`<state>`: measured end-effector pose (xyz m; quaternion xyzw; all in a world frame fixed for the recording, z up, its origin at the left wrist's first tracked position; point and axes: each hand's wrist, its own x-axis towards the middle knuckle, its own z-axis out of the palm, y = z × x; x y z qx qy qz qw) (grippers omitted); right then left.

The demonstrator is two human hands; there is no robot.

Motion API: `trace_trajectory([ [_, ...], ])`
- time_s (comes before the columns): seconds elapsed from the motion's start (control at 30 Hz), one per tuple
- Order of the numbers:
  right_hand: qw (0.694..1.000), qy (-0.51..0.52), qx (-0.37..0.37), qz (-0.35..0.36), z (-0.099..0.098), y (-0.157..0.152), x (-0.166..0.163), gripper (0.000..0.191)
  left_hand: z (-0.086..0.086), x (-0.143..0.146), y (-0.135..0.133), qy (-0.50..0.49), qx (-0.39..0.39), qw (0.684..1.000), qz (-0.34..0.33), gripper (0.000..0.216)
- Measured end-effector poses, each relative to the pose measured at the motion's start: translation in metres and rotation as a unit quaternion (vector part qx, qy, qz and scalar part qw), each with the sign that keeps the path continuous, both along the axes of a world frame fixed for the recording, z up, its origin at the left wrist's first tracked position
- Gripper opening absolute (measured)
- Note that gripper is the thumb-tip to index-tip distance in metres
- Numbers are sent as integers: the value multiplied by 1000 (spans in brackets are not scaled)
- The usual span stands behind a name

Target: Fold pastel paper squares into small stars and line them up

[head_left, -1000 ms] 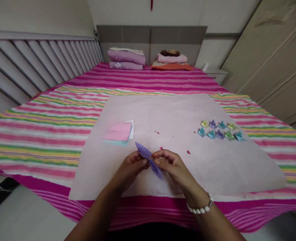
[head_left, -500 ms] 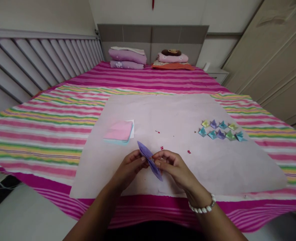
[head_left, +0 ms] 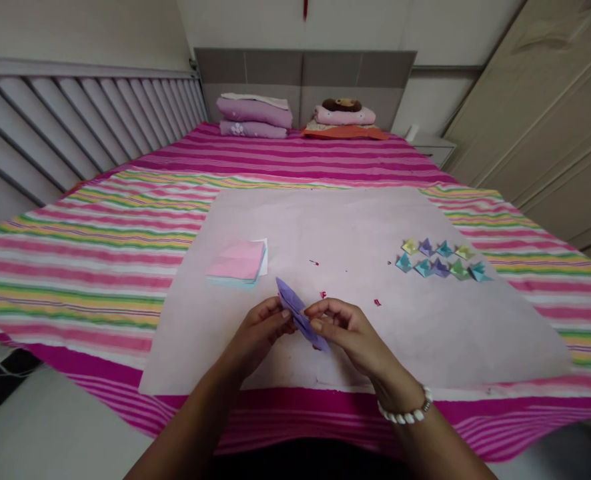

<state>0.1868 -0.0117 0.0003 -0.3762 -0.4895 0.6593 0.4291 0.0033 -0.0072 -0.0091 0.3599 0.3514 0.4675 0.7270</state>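
Note:
A folded purple origami paper (head_left: 295,309) is held up in front of me, slanting from upper left to lower right. My left hand (head_left: 265,327) pinches it from the left side, thumb on the near face. From the right, my right hand (head_left: 343,327) grips its middle between thumb and fingers; a white beaded bracelet circles that wrist. Some fingertips are hidden behind the paper. Beneath both hands lies a large white sheet (head_left: 355,220). Beyond my left hand rests a stack of square papers (head_left: 238,260), pink on top with blue and white edges showing.
Two rows of small folded paper pieces (head_left: 440,268) in yellow, purple, blue and green stand at the right. Small red scraps (head_left: 377,303) dot the sheet. Striped bedding (head_left: 100,233) surrounds it, with folded blankets (head_left: 255,113) by the headboard (head_left: 305,73).
The purple paper has turned slightly in my fingers, and its lower end has shifted up and to the right. Both hands keep nearly the same place.

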Motion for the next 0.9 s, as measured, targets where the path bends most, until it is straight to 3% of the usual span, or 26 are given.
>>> trace_trajectory([
  [0.9, 1000, 0, -2, 15, -3, 1, 1, 14, -7, -3, 0, 34, 44, 998, -11, 15],
])
